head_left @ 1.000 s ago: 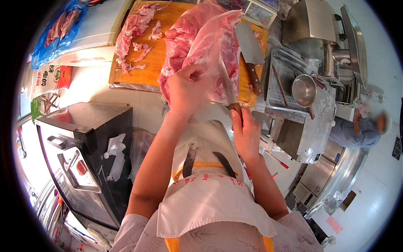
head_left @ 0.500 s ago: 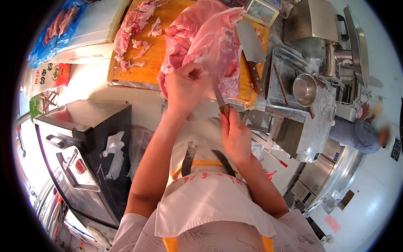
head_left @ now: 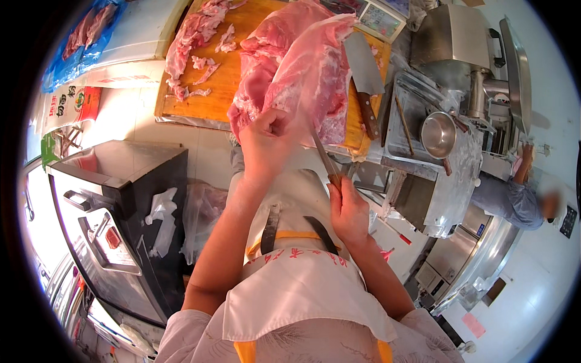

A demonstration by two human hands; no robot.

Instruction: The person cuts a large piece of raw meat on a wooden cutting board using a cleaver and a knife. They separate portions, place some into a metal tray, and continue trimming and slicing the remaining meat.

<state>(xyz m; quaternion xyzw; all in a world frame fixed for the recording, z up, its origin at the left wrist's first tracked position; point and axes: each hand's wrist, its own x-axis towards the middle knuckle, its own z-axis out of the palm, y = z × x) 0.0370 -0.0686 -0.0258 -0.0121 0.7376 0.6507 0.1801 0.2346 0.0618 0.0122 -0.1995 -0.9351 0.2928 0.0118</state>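
A large slab of raw pink meat (head_left: pixel 308 72) lies on the wooden cutting board (head_left: pixel 212 112). My left hand (head_left: pixel 264 145) is closed on the slab's near edge, pinching a pale layer. My right hand (head_left: pixel 348 212) grips the wooden handle of a long knife (head_left: pixel 324 154), whose blade points up into the near part of the meat beside my left hand; its tip is hard to make out. A cleaver (head_left: pixel 363 63) lies beside the slab on the right. Meat strips and scraps (head_left: pixel 187 48) lie on the board's left side.
Right: a steel tray (head_left: pixel 399 139), saucepan (head_left: pixel 437 133) and steel machine (head_left: pixel 448 36); a co-worker (head_left: pixel 508 196) stands at the far right. Left: blue-bagged meat (head_left: pixel 82 36) and a black-and-steel appliance (head_left: pixel 121 175). Behind the board is a framed panel (head_left: pixel 378 18).
Both my hands have moved down toward my body, the right one with the knife drawn back farther. My left hand still grips the meat. The co-worker's arm has moved up.
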